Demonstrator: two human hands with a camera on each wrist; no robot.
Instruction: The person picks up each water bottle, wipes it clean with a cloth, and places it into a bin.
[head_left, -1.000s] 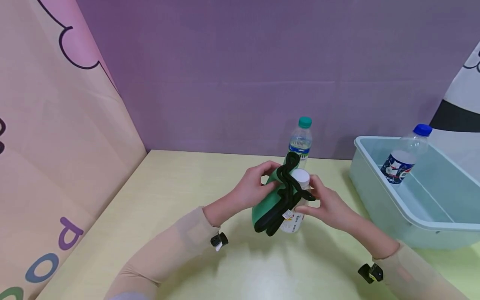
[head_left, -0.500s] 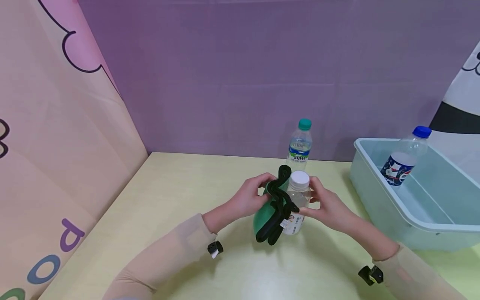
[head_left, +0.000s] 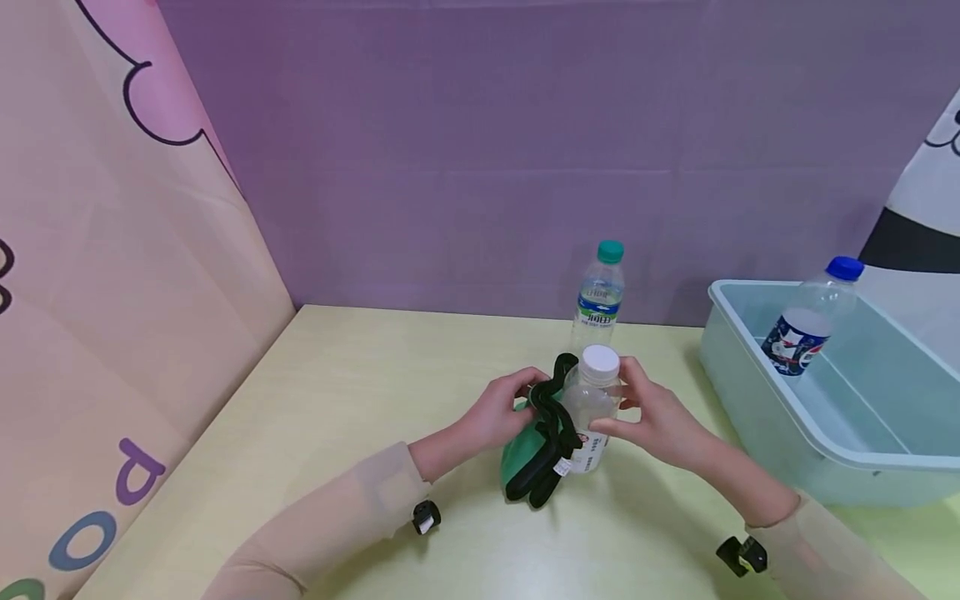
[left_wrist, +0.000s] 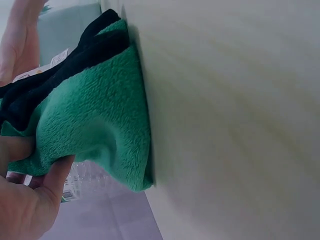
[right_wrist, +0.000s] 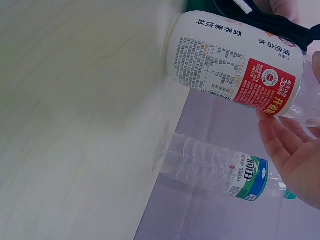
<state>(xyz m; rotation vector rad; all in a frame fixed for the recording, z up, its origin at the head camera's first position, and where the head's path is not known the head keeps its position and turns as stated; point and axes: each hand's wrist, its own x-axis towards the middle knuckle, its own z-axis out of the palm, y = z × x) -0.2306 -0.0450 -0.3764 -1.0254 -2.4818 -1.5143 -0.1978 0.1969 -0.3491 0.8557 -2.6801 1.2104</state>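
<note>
My left hand [head_left: 501, 408] pinches a folded green plush cloth [head_left: 521, 454] with black edging between thumb and fingers. In the left wrist view, the lower edge of the cloth [left_wrist: 95, 105] is right at the tabletop. My right hand [head_left: 663, 417] grips a clear white-capped drink bottle [head_left: 588, 404] around its upper body. It stands close against the right side of the cloth, and the black edging overlaps part of its label. The right wrist view shows the bottle's white and red label [right_wrist: 235, 62], with its base near the table.
Behind the white-capped bottle, a clear green-capped bottle [head_left: 597, 304] stands upright on the table [head_left: 390, 358]. To the right is a pale blue tub [head_left: 795, 450], with a blue-capped bottle [head_left: 802, 321] leaning inside it. Purple cloth [head_left: 450, 167] hangs along the back.
My left hand has moved the green cloth down and slightly left, uncovering more of the white-capped bottle. My right hand has kept its hold on the bottle with little movement.
</note>
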